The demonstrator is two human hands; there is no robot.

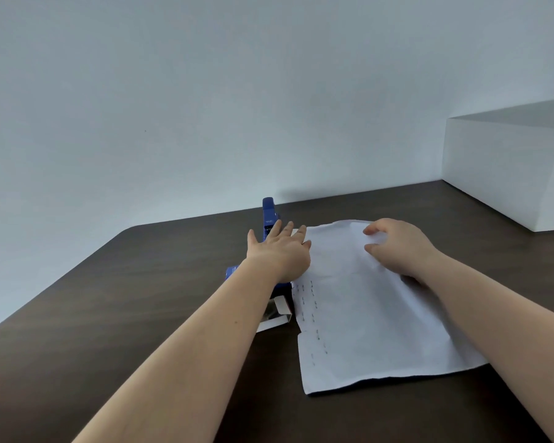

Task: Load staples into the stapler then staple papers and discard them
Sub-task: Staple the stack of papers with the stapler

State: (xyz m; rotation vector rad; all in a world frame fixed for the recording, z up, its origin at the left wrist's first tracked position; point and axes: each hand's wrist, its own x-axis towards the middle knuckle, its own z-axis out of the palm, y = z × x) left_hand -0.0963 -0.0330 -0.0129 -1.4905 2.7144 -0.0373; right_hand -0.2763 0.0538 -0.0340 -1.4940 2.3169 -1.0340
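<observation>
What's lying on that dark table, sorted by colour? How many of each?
Blue: 2, the stapler and the staple box, open, partly under the left forearm
White: 2, the stapled papers and the big box at far right
Total: 4

The left hand reaches flat toward the stapler; the right hand grips the papers.

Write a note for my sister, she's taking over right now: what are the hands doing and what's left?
Left hand: fingers straight, reaching over the blue stapler.
Right hand: fingers curled, gripping the far end of the papers.
Papers lie on the dark table, many staples along their left edge. Open staple box beside them.
Done: plenty of stapling.
Left: probably discard the papers; I see no bin.
</observation>
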